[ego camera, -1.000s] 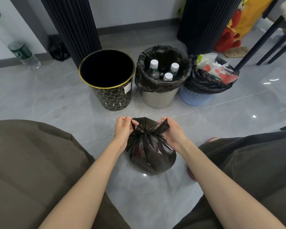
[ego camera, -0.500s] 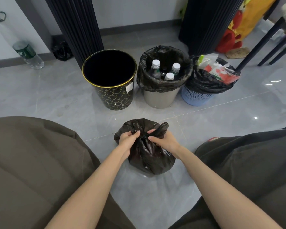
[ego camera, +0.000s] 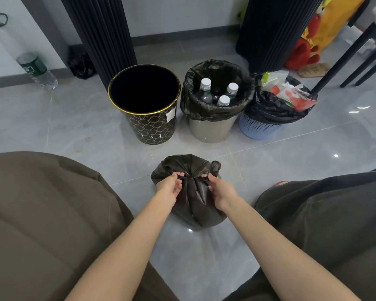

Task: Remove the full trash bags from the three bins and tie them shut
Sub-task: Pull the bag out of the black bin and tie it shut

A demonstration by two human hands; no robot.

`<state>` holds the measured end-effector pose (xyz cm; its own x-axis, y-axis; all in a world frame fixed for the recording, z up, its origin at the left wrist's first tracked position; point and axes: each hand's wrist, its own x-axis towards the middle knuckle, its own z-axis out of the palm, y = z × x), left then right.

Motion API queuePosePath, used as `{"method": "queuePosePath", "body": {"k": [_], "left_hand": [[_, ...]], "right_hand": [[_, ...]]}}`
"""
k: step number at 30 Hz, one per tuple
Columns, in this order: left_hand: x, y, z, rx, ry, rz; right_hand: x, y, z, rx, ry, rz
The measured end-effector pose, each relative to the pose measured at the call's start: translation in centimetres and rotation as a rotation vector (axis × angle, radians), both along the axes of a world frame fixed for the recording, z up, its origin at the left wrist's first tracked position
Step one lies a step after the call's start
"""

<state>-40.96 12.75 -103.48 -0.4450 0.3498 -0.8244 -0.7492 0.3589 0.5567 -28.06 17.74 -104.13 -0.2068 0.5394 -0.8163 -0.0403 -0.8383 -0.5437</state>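
Observation:
A full black trash bag [ego camera: 197, 205] sits on the floor between my knees. My left hand [ego camera: 169, 186] and my right hand [ego camera: 220, 191] each pinch a gathered flap at its top, close together over the knot. Behind it stand three bins in a row. The black bin with gold pattern [ego camera: 152, 124] on the left has no bag in it. The grey bin [ego camera: 211, 131] in the middle holds a black liner with three capped bottles [ego camera: 223, 101]. The blue mesh bin [ego camera: 258, 129] on the right holds a black liner with wrappers [ego camera: 289, 94].
A plastic bottle [ego camera: 36, 70] lies by the left wall, with a small black bag [ego camera: 81, 65] near it. Two dark ribbed columns [ego camera: 100, 35] rise behind the bins. Chair legs [ego camera: 343, 59] and a red and yellow toy [ego camera: 308, 44] are at the right.
My hands came down from the raised bag flaps and drew together over the top of the bag, which now looks flatter and cinched at its middle.

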Motion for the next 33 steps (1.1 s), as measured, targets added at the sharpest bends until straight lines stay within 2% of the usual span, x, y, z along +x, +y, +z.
{"method": "queuePosePath", "body": {"k": [2, 4, 8, 12, 14, 16, 21, 23, 25, 29, 33], "left_hand": [[-0.2, -0.5, -0.3, -0.019, 0.033, -0.007], [-0.6, -0.8, -0.2, 0.016, 0.162, -0.119], [-0.9, 0.1, 1.1, 0.208, 0.493, -0.518], [-0.2, 0.5, 1.6, 0.320, 0.681, -0.706], [-0.2, 0.3, 1.2, 0.341, 0.719, -0.713], [-0.3, 0.0, 1.1, 0.349, 0.775, -0.755], [-0.1, -0.4, 1.3, 0.347, 0.840, -0.842], [-0.2, -0.4, 1.3, 0.312, 0.870, -0.845], [-0.2, -0.4, 1.2, 0.271, 0.885, -0.820], [-0.4, -0.2, 1.4, 0.167, 0.913, -0.749], [-0.3, 0.0, 1.8, 0.124, 0.875, -0.719]], "right_hand": [[0.1, 0.1, -0.2, -0.062, -0.025, -0.035], [0.4, 0.5, 0.0, -0.023, -0.047, -0.039], [0.8, 2.4, 1.2, 0.205, -0.059, -0.004], [0.0, 3.1, 2.5, 0.471, -0.052, 0.168], [-0.5, 2.7, 2.8, 0.543, -0.052, 0.223], [-0.9, 2.4, 2.4, 0.530, -0.030, 0.240], [-1.1, 2.7, 1.8, 0.647, -0.299, 0.402], [-1.2, 2.9, 1.9, 0.666, -0.321, 0.533], [-1.4, 2.9, 1.7, 0.646, -0.262, 0.618], [-1.2, 2.5, 2.4, 0.485, -0.057, 0.613], [-1.3, 2.5, 2.3, 0.439, 0.113, 0.630]]}}
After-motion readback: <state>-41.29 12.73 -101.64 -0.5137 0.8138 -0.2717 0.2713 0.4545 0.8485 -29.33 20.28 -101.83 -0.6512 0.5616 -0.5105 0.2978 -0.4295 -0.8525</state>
